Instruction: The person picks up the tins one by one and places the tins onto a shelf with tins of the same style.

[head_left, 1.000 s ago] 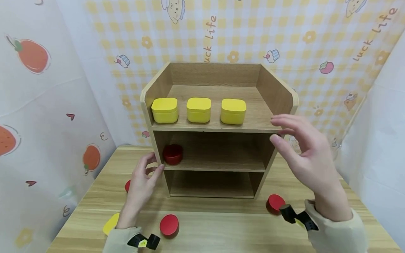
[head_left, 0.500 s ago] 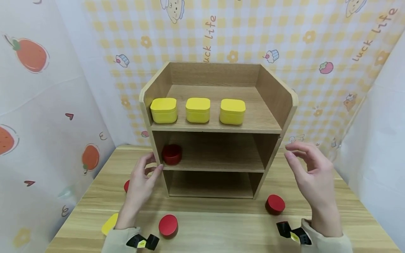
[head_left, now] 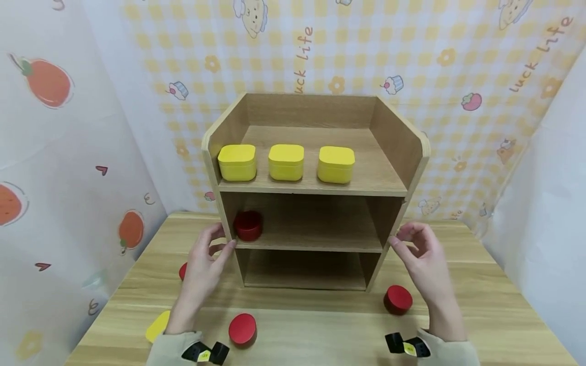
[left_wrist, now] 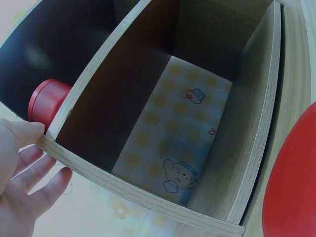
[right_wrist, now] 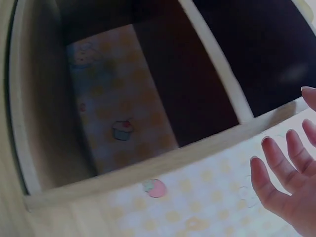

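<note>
We're looking at the wooden shelf (head_left: 316,191), upright on the table (head_left: 320,330), and we make it the centre of our clock; down at eight o'clock the left hand (head_left: 201,267) has its thumb on the front edge of the near-left side panel, its fingers parted and curving along the outer face, so we call that a pinch on the panel; across at four o'clock we have the right hand (head_left: 426,267), thumb tip right by the opposite side panel's front edge, whether touching we cannot tell, and the right wrist view gives us fingers spread and softly bent, outside the panel with gaps between them; up on the top board, three yellow boxes (head_left: 286,162) stand in a row at the front, from ten o'clock round to one; in the middle compartment, at eight, we spot a red round box (head_left: 248,226), close to the left wall; out on the tabletop there's a red round piece (head_left: 398,300) between four and five o'clock, another red piece (head_left: 242,329) at seven, and at eight, partly hidden by the left arm, a yellow piece (head_left: 157,326) and a sliver of red (head_left: 182,271); behind it all, at twelve, hangs a yellow-checked cloth (head_left: 316,51).
</note>
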Demonstrator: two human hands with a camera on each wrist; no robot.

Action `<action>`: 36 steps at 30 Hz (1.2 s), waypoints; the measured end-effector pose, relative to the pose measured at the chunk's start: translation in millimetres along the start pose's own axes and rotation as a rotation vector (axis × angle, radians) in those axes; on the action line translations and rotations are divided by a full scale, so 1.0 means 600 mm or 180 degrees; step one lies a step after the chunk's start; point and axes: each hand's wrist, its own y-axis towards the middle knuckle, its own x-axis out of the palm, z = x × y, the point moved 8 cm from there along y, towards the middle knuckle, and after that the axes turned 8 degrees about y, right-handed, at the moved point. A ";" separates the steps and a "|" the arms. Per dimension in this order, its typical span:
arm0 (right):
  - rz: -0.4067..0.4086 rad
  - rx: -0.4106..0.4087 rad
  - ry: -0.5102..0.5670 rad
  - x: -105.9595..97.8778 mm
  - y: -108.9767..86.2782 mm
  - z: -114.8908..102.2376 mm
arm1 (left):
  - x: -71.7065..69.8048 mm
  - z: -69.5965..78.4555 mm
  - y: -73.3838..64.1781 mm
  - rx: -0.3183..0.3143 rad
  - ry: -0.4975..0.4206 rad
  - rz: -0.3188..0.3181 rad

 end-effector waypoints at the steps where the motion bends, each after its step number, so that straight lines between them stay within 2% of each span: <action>1: -0.0007 0.0039 0.0001 0.002 -0.001 0.006 | 0.000 0.000 0.000 -0.0006 0.0007 -0.0004; 5: 0.0045 0.0125 0.0033 0.009 -0.003 0.024 | 0.002 -0.009 -0.001 -0.0013 0.0031 -0.0004; 13: 0.0076 0.0266 -0.0056 0.008 -0.002 0.044 | 0.015 -0.062 -0.006 -0.0076 -0.0010 -0.0005; 21: 0.0135 0.0370 0.0094 0.006 -0.005 0.055 | 0.011 -0.068 -0.005 -0.0020 0.0015 -0.0045; 27: 0.0155 0.0359 0.0000 0.008 -0.005 0.050 | 0.001 -0.067 -0.005 -0.0052 0.0076 -0.0303; 30: 0.0152 0.0338 0.0007 0.009 -0.005 0.047 | -0.011 -0.065 -0.004 0.0008 0.0109 -0.0404; 36: 0.0133 0.0343 0.0036 0.013 -0.008 0.047 | -0.047 -0.071 -0.018 0.0122 0.0511 -0.0613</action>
